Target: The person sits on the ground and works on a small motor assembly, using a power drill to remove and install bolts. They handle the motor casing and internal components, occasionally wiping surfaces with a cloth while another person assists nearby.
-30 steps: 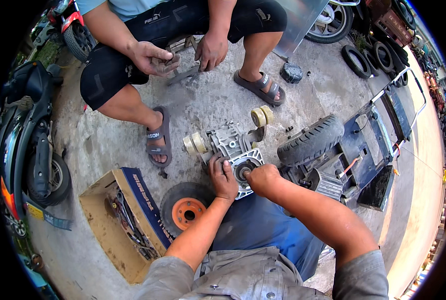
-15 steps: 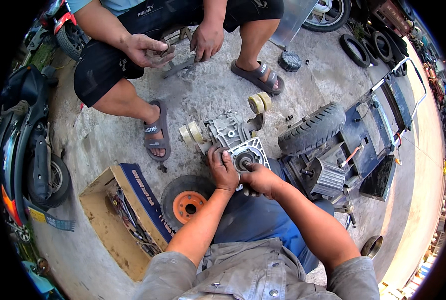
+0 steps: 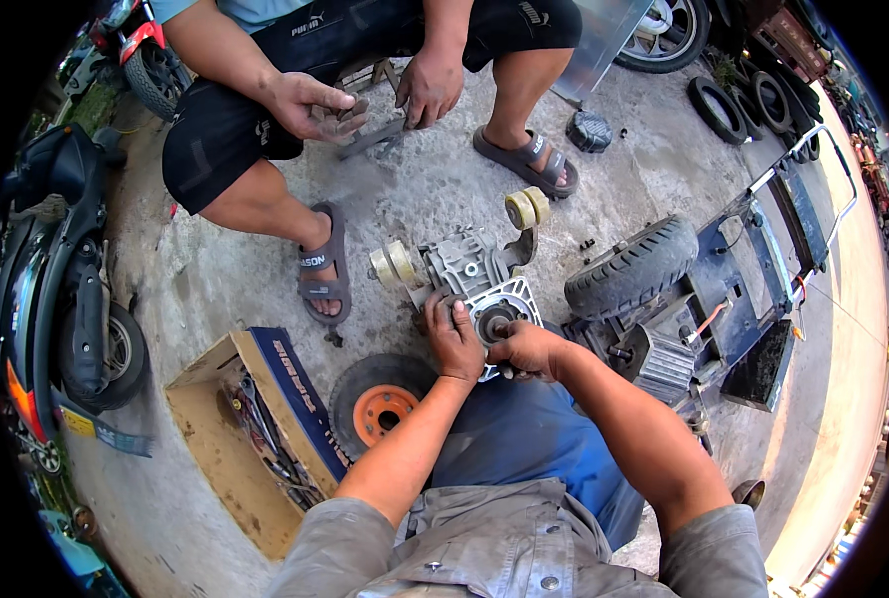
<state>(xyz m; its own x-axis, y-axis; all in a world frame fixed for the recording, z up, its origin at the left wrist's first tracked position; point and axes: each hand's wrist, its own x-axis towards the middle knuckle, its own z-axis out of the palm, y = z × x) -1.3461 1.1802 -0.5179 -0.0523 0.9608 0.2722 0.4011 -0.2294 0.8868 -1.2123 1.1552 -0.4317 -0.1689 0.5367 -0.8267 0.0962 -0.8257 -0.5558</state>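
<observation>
A grey cast-metal gearbox housing (image 3: 464, 257) sits in front of me, with a square flange (image 3: 516, 295) facing up and a dark round opening in it. My left hand (image 3: 454, 344) is closed on the flange's left edge, thumb lying along the metal. At the lower right of the opening, my right hand (image 3: 526, 351) has its fingers curled and its thumb and forefinger at the rim; what they pinch, if anything, is hidden. Pale yellow rollers (image 3: 527, 207) flank the housing on both sides.
A cardboard box of tools (image 3: 220, 448) and a wheel with an orange hub (image 3: 380, 411) lie to the left. To the right are a treaded tyre (image 3: 632, 267) and a finned motor (image 3: 662, 361) on a frame. Across from me a seated person's hand (image 3: 315, 105) is half-open.
My right hand has shifted slightly, its fingertips moving from the middle of the opening toward its lower right rim. My left hand keeps its hold. The whole view has shifted a little.
</observation>
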